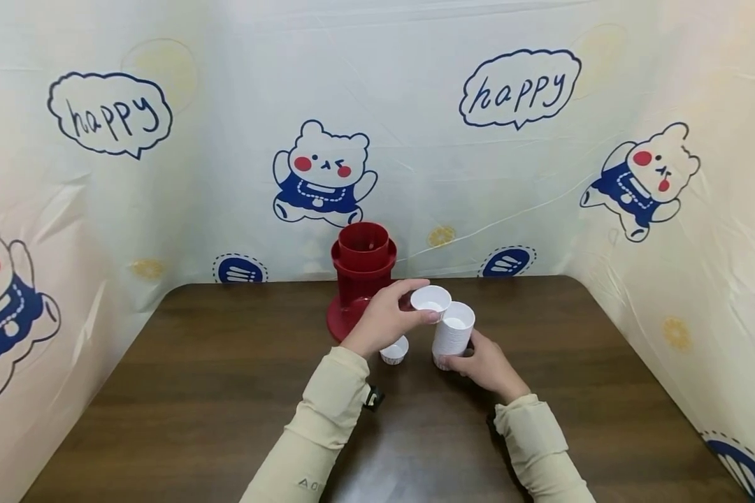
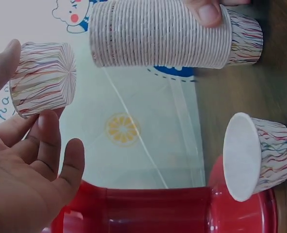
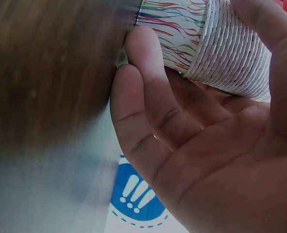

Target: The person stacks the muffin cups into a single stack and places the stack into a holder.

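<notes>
Between thumb and fingers, my left hand (image 1: 391, 316) holds one small paper cup (image 2: 44, 77), white inside with colourful wavy lines outside. The cup is beside the top of a tall stack of nested paper cups (image 1: 451, 341); the left wrist view shows a gap between them. Low on that stack, my right hand (image 1: 487, 365) grips it with the thumb on the near side. The stack stands upright on the table. A single paper cup (image 1: 394, 351) stands on the table below my left hand, its mouth upward.
Behind the left hand stands a red plastic holder (image 1: 363, 262) with a round base and an open tube top. The brown wooden table (image 1: 226, 391) meets a patterned cloth backdrop (image 1: 415, 175) at its back and sides.
</notes>
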`<state>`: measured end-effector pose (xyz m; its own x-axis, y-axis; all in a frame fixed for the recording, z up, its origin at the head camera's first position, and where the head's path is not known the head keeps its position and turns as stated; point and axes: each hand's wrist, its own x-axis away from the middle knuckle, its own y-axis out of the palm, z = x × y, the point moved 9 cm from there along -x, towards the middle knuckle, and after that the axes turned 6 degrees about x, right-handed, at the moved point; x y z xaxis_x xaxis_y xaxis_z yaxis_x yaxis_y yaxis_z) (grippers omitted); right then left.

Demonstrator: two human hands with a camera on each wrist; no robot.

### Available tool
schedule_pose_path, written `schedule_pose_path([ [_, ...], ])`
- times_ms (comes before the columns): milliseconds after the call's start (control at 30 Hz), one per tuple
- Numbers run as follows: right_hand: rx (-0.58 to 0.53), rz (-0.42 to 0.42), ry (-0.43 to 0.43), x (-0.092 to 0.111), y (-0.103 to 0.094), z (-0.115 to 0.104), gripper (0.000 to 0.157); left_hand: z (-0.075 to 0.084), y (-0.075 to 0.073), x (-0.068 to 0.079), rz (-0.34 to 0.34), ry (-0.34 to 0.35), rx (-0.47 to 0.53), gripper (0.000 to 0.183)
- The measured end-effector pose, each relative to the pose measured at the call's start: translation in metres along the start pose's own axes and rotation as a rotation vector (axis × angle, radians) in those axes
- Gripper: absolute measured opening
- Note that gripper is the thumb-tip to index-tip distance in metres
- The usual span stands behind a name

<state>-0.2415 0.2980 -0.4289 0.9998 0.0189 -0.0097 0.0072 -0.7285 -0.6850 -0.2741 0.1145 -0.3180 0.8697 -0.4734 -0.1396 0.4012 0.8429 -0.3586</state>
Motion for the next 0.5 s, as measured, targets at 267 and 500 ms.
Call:
schedule_pose_path([
  [267,0.027,0.015,-0.006,-0.002,-0.002,-0.002,0.062,-0.004,0.013,-0.009,-0.045,-0.031,0.024,0.062],
  [500,0.034,0.016,-0.011,0.000,0.000,-0.002,0.060,-0.005,0.022,-0.013,-0.057,-0.042,0.008,0.061],
])
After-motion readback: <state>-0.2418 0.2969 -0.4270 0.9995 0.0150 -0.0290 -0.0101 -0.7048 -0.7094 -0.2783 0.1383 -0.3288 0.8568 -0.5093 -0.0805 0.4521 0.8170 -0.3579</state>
